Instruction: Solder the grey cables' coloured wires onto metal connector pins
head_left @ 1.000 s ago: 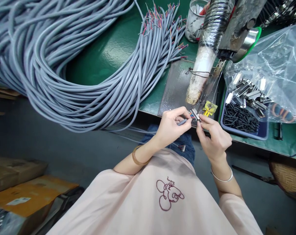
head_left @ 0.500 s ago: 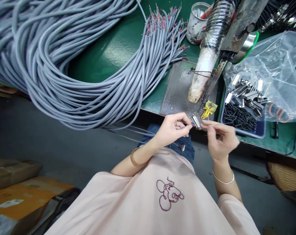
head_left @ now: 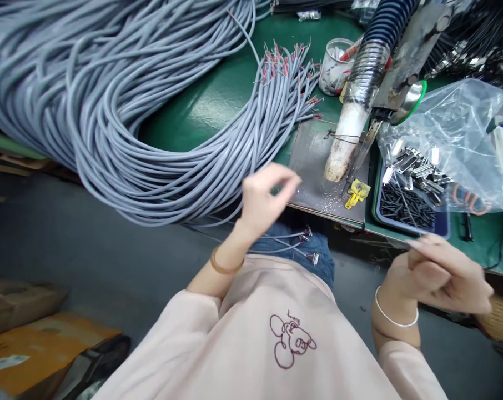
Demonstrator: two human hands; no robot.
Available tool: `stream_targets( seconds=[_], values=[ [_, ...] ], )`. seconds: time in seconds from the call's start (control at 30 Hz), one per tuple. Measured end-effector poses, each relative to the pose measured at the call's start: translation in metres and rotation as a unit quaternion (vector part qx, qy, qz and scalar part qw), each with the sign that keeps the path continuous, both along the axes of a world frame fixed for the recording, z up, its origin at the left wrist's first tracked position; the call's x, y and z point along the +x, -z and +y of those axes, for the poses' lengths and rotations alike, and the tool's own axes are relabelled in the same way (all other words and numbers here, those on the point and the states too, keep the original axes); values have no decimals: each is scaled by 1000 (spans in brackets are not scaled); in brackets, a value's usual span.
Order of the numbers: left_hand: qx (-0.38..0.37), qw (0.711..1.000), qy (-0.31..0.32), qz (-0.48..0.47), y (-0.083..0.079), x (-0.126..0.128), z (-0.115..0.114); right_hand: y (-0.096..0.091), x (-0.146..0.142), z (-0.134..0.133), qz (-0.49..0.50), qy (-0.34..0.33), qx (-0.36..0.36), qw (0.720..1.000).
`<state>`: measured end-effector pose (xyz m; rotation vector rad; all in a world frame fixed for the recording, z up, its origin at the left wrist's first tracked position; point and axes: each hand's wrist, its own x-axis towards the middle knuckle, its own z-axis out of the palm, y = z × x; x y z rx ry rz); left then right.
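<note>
My left hand (head_left: 268,197) hangs in front of the cable bundle, left of the metal plate (head_left: 310,161). Its thumb and forefinger curve toward each other around a gap, and I see nothing in them. On the right, my right hand (head_left: 441,272) is closed in front of the table edge. A thin strand of solder wire (head_left: 410,214) appears to run up from its fingertips across the blue tray; the hand is slightly blurred. Connectors (head_left: 315,259) wired to grey cables lie on my lap. Grey cables (head_left: 185,166) with stripped, coloured ends (head_left: 280,64) fill the left side.
A taped hose (head_left: 347,133) and a metal arm with a green-rimmed reel (head_left: 412,103) reach over the plate. A yellow clip (head_left: 355,194) lies on it. The blue tray (head_left: 442,222) holds black sleeves and metal connectors beneath a clear bag (head_left: 455,128). A jar (head_left: 335,66) stands behind.
The wired connector that was between my hands is now out of them. Additional connectors show on my lap. My left hand has moved left and up, my right hand right and down.
</note>
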<state>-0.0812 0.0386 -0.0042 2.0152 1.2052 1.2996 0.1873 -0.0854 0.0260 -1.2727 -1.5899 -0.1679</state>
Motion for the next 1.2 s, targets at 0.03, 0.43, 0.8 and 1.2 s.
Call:
stream_targets(
  seconds=[0.03, 0.43, 0.8, 1.2],
  values=[
    [40, 996, -80, 18, -6, -7, 20, -2, -7, 6, -27, -15, 49, 998],
    [8, 974, -204, 100, -15, -36, 65, -1, -22, 8, -118, 29, 106, 987],
    [-428, 810, 313, -252, -2, 12, -57, -5, -47, 17, 185, 24, -182, 965],
    [-450, 777, 206, -389, 13, 50, -59, 25, -63, 10, 34, -39, -230, 972]
  ],
)
